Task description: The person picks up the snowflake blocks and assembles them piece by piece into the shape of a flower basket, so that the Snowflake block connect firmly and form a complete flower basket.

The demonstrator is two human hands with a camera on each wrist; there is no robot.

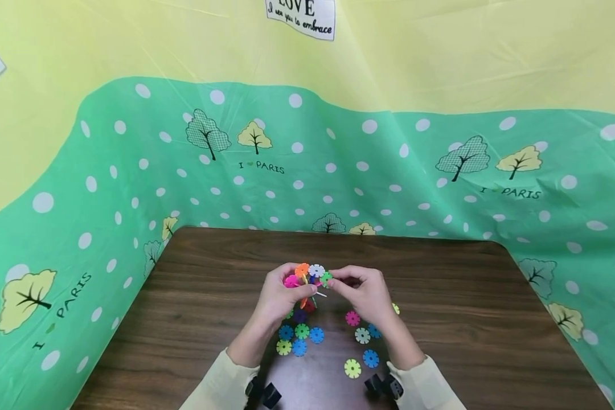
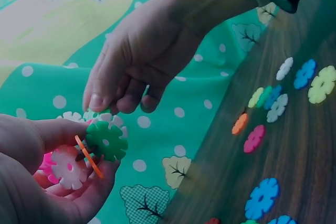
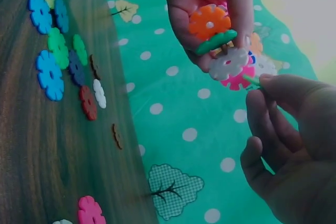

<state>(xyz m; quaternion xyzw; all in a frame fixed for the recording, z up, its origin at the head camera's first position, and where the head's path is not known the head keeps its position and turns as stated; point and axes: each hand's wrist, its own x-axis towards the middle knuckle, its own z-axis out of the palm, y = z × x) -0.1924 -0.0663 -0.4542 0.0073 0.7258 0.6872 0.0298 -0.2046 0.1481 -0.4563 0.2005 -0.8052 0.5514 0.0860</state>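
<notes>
Above the middle of the table, my left hand (image 1: 279, 293) grips a cluster of joined plastic snowflake discs. In it I make out an orange disc (image 3: 210, 22), a white disc (image 3: 229, 64) and a pink disc (image 1: 291, 281). The right hand (image 1: 363, 289) pinches a green snowflake disc (image 1: 326, 279) between thumb and forefinger at the cluster's right side. In the right wrist view that disc is edge-on and touches the cluster; whether its slot is engaged I cannot tell. Fingers hide part of the cluster.
Loose discs lie on the brown table (image 1: 195, 341) in two groups: a blue disc (image 1: 316, 335) and others below the left hand, a yellow disc (image 1: 352, 368) and others by the right forearm. A green and yellow cloth (image 1: 266, 199) hangs behind the table.
</notes>
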